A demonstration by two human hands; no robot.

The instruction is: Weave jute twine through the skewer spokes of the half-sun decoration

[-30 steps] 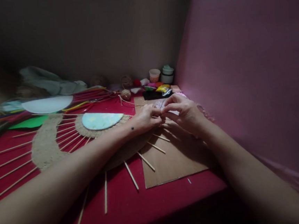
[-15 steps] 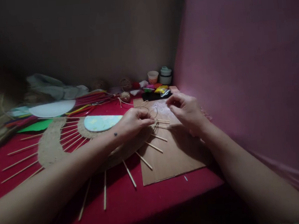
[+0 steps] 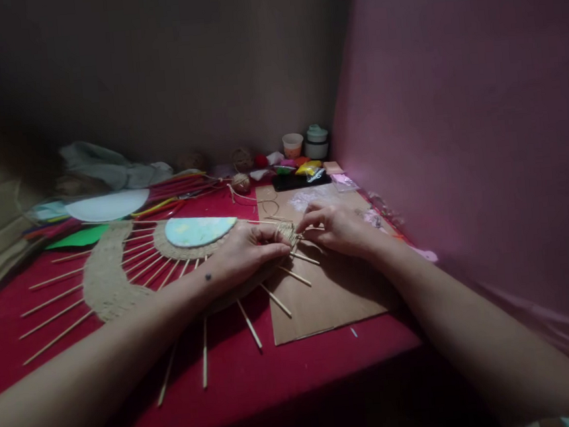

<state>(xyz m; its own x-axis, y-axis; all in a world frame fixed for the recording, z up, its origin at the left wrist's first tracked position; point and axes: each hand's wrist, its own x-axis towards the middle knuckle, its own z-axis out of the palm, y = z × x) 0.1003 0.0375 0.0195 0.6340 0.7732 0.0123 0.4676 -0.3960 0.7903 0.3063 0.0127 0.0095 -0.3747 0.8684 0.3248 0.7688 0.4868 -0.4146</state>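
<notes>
Both hands meet near the right edge of the red-covered table [image 3: 280, 387]: the left hand [image 3: 248, 251] and right hand [image 3: 338, 227], fingers curled narrow, pinch thin tan jute twine [image 3: 290, 231] at the woven half-round stick-spoked mat [image 3: 106, 282], over a brown cardboard sheet [image 3: 331, 296]

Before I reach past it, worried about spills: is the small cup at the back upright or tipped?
Upright: the cup stands with its rim up, beside a lidded jar.

Red tablecloth [image 3: 298, 372]; tan woven mat [image 3: 106, 282]; brown cardboard [image 3: 331, 296].
</notes>
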